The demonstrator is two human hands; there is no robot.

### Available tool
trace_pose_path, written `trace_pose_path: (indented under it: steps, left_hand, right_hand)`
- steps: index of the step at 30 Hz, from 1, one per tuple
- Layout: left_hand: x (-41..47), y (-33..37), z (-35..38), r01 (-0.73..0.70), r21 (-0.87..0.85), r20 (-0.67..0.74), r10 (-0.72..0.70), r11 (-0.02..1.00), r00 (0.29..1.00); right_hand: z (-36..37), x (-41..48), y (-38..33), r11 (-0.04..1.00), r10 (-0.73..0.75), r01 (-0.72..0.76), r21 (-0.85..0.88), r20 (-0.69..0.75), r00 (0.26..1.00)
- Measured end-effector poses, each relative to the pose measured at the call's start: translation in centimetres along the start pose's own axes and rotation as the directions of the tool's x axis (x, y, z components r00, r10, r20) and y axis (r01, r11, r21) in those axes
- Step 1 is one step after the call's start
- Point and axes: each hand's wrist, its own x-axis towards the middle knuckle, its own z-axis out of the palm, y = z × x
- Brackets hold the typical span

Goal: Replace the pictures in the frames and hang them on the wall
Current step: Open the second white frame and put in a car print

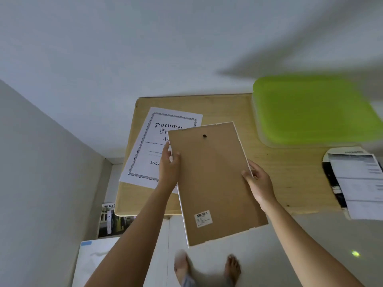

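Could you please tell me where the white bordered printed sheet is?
In the head view the white bordered sheet lies on the left of the light wooden table, partly behind the brown-backed picture frame held by the left hand and right hand.

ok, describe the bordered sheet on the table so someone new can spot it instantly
Start at the wooden table against the wall. On its left end, left of the green box, a white sheet lies flat, partly hidden behind the brown-backed frame. It alone has a dark ornate border and gothic lettering; the papers at the table's right edge are plain print.
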Motion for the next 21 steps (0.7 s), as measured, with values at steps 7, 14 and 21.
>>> trace_pose_path:
  steps: [7, 14, 21]
  left_hand:
    - [1.4, -0.6, 2.4, -0.011, 0.146, 0.1, -0.003, 0.989, 0.995]
    - [2.1, -1.2, 3.0, -0.022, 0.23, 0.113, -0.004, 0.973, 0.994]
    - [2.1, -1.1, 2.8, -0.123, 0.325, 0.17, 0.07, 0.938, 0.983]
  right_hand:
    - [-1.2, 0.5, 0.4, 0.979, -0.123, 0.101, -0.175, -0.122, 0.985]
    - [-1.3, 0.5, 0.9, 0.939, -0.203, 0.15, -0.31, -0.144, 0.969]
    - [-0.9, 0.7, 1.4, 0.905, -0.217, 0.126, -0.407, -0.185, 0.958]
